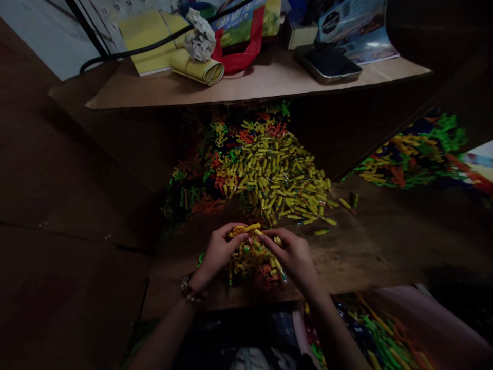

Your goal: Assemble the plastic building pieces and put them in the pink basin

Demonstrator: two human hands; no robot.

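Note:
My left hand [222,250] pinches an orange-yellow plastic piece [241,230] with an irregular outline. Close beside it, my right hand [293,253] has thumb and finger closed on a short yellow stick [258,233]; whether the two pieces touch, I cannot tell. Another yellow piece [278,240] shows at the right hand's fingers. Beneath both hands lies a small heap of mixed plastic pieces [252,259], yellow, orange and green. Just beyond is a large pile of short yellow sticks [277,174], some with coloured ends.
Green, orange and dark plastic pieces [200,198] lie left of the pile, and more [412,154] at the right. Above hangs a cardboard shelf [265,90] with a phone-like dark object [329,64] and crumpled paper [200,36]. A pink-edged container [419,308] stands at the lower right.

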